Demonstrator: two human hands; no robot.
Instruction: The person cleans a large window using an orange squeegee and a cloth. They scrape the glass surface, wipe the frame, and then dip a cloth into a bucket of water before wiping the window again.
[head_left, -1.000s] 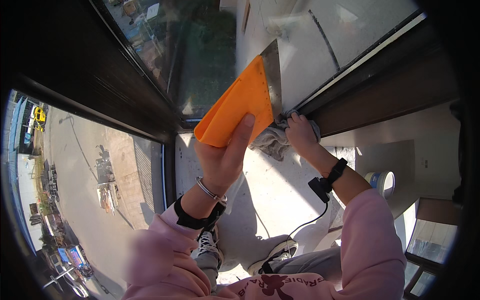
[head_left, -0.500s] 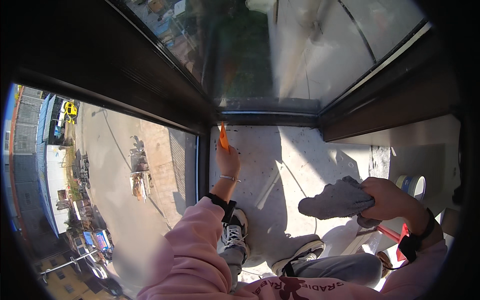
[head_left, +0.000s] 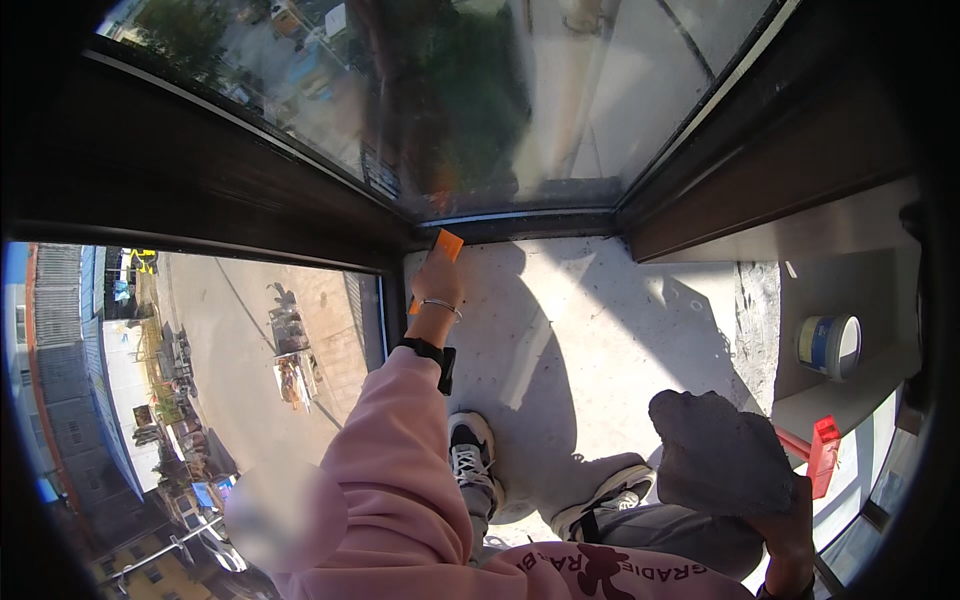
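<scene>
My left hand [head_left: 437, 282] is closed round a flat orange scraper [head_left: 449, 243], reaching forward to the corner where the dark window frame [head_left: 420, 236] meets the pale sill. The scraper's broad end sticks out past the fingers beside the frame; a bit of orange also shows on the wrist side of the hand. Whether its edge touches the frame I cannot tell. My right hand [head_left: 790, 535], low at the right near my knee, grips a grey cloth [head_left: 722, 455] that hangs bunched and partly hides the fingers.
Glass panes [head_left: 470, 120] in dark frames stand ahead and on the left, with a street far below. At right, a white tub [head_left: 829, 346] with a blue label lies beside a ledge, near a red tool [head_left: 822, 458]. My shoes [head_left: 472, 450] stand on the sunlit pale surface.
My left hand has turned, so the scraper now shows its broad face rather than a narrow one. My right hand has drawn back toward my body with the cloth. The view has shifted slightly.
</scene>
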